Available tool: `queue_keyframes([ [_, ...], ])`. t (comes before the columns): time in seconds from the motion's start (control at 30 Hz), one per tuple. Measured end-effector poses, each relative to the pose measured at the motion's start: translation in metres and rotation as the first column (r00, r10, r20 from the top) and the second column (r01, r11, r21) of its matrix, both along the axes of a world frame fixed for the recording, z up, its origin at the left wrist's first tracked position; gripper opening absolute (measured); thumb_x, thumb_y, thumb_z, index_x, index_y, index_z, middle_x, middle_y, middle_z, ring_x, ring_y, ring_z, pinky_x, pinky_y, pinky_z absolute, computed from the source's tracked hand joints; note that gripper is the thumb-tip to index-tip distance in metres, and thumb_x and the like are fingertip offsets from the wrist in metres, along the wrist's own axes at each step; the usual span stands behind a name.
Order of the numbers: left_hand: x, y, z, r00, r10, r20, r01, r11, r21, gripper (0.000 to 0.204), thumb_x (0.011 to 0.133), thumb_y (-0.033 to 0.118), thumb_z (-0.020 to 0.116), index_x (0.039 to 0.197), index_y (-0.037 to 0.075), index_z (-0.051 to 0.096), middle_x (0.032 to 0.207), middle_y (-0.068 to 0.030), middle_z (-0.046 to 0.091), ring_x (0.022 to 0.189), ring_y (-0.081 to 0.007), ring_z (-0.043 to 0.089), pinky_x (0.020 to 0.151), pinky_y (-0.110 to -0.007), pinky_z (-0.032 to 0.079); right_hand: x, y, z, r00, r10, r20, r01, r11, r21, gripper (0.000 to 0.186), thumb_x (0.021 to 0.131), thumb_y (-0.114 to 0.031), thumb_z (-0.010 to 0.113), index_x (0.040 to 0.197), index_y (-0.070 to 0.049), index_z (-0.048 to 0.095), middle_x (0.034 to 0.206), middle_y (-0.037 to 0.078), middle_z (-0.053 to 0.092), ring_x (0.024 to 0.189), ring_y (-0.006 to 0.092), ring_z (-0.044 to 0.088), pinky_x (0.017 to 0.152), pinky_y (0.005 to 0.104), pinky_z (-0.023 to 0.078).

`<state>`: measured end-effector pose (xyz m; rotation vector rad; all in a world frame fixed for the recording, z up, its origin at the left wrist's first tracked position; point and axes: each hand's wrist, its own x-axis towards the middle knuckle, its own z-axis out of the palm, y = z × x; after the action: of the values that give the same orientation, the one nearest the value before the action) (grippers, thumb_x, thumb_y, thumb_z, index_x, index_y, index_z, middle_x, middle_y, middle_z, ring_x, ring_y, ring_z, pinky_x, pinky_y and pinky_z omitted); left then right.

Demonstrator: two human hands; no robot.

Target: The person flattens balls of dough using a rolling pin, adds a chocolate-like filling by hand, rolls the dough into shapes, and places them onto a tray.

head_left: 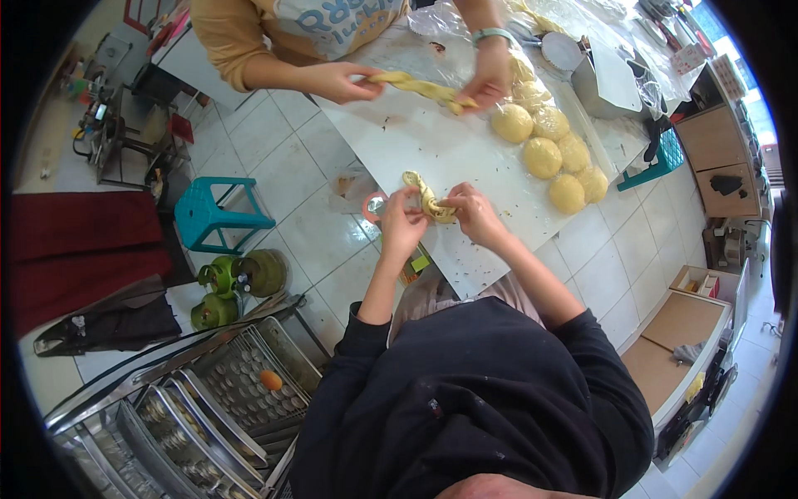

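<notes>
A twisted strip of yellow dough (pixel 429 200) with dark streaks lies curled near the close edge of the white table (pixel 407 137). My left hand (pixel 403 223) grips its left side, fingers closed round it. On the other side, my right hand (pixel 472 213) pinches the curled part between thumb and fingers. One end of the strip sticks out toward the far left. Across the table, a co-worker's two hands stretch another twisted dough strip (pixel 422 88) just above the tabletop. Several round dough balls (pixel 542 158) sit to the right under clear plastic film.
Dark crumbs dot the tabletop. A metal container (pixel 605 87) stands at the far right beside a white round dish (pixel 562 51). On the left are a teal stool (pixel 220 214), green gas cylinders (pixel 264 273) and a rack of metal trays (pixel 195 407). Tape (pixel 374 205) hangs near the table's left edge.
</notes>
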<state>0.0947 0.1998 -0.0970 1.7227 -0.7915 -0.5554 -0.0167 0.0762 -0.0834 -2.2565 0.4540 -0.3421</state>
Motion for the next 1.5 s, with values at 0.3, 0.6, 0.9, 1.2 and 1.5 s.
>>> queue_keyframes([
  [0.3, 0.030, -0.009, -0.006, 0.999, -0.034, -0.032, 0.037, 0.995, 0.090, 0.048, 0.057, -0.005, 0.069, 0.103, 0.001, 0.056, 0.096, -0.0084, 0.055, 0.079, -0.0159, 0.060, 0.068, -0.025, 0.053, 0.028, -0.009, 0.002, 0.982, -0.149, -0.117, 0.166, 0.974, 0.153, 0.023, 0.065, 0.005, 0.052, 0.085, 0.001, 0.062, 0.086, 0.019, 0.060, 0.071, 0.0305, 0.060, 0.063, 0.0327, 0.049],
  [0.6, 0.031, -0.010, 0.022, 0.992, -0.091, -0.085, 0.105, 0.979, 0.177, 0.056, 0.050, 0.008, 0.078, 0.101, 0.003, 0.055, 0.097, -0.0083, 0.058, 0.092, -0.0195, 0.056, 0.081, -0.030, 0.044, 0.037, -0.041, 0.002, 0.934, 0.320, 0.159, -0.346, 0.921, 0.178, 0.026, 0.062, 0.002, 0.064, 0.088, -0.003, 0.062, 0.092, 0.011, 0.058, 0.081, 0.0243, 0.055, 0.076, 0.0335, 0.045],
  [0.9, 0.029, -0.011, 0.021, 0.968, -0.110, 0.226, 0.072, 0.983, 0.170, 0.050, 0.054, 0.008, 0.075, 0.099, 0.005, 0.053, 0.094, -0.0085, 0.057, 0.087, -0.0209, 0.057, 0.078, -0.031, 0.045, 0.064, -0.056, 0.010, 0.872, 0.486, 0.053, -0.489, 0.870, 0.069, 0.029, 0.062, -0.006, 0.066, 0.091, -0.005, 0.061, 0.097, 0.011, 0.055, 0.096, 0.0232, 0.049, 0.090, 0.0357, 0.037],
  [1.2, 0.005, -0.019, 0.009, 0.956, 0.031, 0.292, -0.078, 0.986, 0.150, 0.048, 0.055, 0.008, 0.074, 0.099, 0.007, 0.054, 0.087, -0.0099, 0.055, 0.083, -0.0217, 0.057, 0.074, -0.033, 0.046, 0.039, -0.025, 0.027, 0.941, -0.079, -0.329, 0.204, 0.909, 0.363, 0.023, 0.060, 0.003, 0.061, 0.082, -0.004, 0.065, 0.080, 0.011, 0.060, 0.071, 0.0184, 0.060, 0.064, 0.0261, 0.049],
  [1.5, 0.008, -0.010, -0.010, 0.947, -0.028, 0.319, 0.004, 0.997, 0.076, 0.071, 0.057, 0.013, 0.075, 0.121, 0.014, 0.045, 0.097, -0.0153, 0.058, 0.093, -0.0253, 0.056, 0.081, -0.032, 0.043, 0.025, 0.006, 0.000, 0.947, -0.317, 0.041, 0.285, 0.895, 0.344, 0.025, 0.068, 0.005, 0.053, 0.091, 0.002, 0.062, 0.082, 0.014, 0.061, 0.068, 0.0206, 0.061, 0.063, 0.0278, 0.050],
])
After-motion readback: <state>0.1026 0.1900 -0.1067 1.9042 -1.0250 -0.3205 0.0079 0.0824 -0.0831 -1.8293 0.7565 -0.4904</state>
